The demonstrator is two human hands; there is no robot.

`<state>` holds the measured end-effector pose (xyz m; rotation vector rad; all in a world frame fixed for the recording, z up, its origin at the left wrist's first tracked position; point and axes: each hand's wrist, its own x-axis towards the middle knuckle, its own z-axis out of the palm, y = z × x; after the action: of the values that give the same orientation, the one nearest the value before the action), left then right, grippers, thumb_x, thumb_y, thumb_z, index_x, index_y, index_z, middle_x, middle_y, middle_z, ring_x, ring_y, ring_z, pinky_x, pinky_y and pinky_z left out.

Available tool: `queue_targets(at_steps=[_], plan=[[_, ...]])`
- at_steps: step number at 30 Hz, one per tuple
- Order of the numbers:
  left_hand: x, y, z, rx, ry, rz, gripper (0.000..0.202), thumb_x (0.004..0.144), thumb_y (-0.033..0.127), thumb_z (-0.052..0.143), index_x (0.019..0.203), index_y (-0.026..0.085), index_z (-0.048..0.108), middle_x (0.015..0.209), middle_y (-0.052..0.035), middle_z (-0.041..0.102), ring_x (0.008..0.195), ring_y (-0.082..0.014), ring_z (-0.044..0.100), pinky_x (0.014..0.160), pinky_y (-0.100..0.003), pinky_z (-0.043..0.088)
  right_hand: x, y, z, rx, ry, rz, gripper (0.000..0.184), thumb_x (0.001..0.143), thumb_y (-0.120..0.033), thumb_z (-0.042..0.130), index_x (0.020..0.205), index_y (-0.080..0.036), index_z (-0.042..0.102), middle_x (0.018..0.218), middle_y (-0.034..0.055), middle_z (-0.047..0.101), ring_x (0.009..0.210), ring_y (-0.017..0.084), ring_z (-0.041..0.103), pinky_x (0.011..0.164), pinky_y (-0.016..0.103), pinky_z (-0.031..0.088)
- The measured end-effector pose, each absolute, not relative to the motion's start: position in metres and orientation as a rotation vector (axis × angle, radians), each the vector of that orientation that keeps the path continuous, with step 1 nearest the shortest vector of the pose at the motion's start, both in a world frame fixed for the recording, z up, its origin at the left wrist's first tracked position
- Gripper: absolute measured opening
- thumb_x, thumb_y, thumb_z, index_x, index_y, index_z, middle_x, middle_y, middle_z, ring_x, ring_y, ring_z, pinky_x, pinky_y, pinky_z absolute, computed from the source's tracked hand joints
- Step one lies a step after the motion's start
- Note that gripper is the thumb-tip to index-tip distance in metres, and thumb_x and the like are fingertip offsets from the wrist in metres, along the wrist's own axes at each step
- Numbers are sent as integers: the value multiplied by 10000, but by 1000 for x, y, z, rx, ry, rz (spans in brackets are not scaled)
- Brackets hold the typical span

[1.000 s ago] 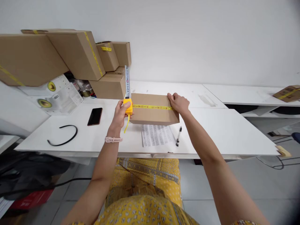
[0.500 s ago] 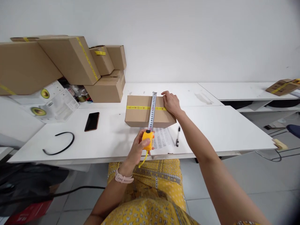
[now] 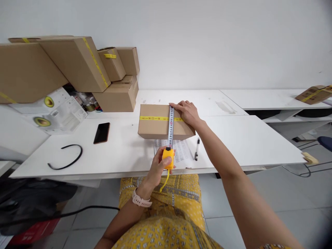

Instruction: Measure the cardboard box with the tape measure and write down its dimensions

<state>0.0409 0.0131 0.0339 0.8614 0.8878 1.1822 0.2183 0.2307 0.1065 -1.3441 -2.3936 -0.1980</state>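
Note:
A cardboard box (image 3: 154,128) with a band of yellow tape lies on the white table in front of me. My left hand (image 3: 158,166) is closed around the yellow case of a tape measure (image 3: 168,159), its thumb on top and a yellow strap hanging below. From the case, the pulled-out blade (image 3: 170,128) runs across the top of the box to its far edge. There my right hand (image 3: 188,112) rests on the box, its index finger pressing the blade's end and the other fingers bent. Partly under the box lies a printed sheet (image 3: 181,152).
A pen (image 3: 197,150) lies right of the sheet. To the left are a phone (image 3: 101,133) and a black curved band (image 3: 75,159). Stacked cartons (image 3: 114,100) and a white box with avocado pictures (image 3: 64,117) fill the table's left back. Another carton (image 3: 312,95) sits far right.
The tape measure has shifted slightly right and toward me with my left hand. My right index finger has moved left onto the blade's end, which it was apart from before.

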Motion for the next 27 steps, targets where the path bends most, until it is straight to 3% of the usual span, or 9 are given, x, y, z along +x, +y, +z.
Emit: queue_targets(at_steps=[5, 27], plan=[[49, 10, 28, 908, 902, 1151, 672, 704, 524, 816, 1238, 238, 527, 1122, -78, 664, 715, -160, 659, 494, -246, 531, 219, 235, 103, -1355, -2414, -226, 561, 1005, -257, 278, 1496, -399, 507, 1202, 110, 629, 1010, 306, 494, 893, 453, 384], [50, 12, 14, 973, 860, 1148, 732, 716, 516, 827, 1284, 242, 457, 1070, -60, 642, 718, -148, 640, 479, -224, 536, 221, 236, 96, -1281, -2356, -256, 541, 1011, -233, 296, 1471, -376, 544, 1153, 114, 622, 996, 289, 461, 863, 421, 366]])
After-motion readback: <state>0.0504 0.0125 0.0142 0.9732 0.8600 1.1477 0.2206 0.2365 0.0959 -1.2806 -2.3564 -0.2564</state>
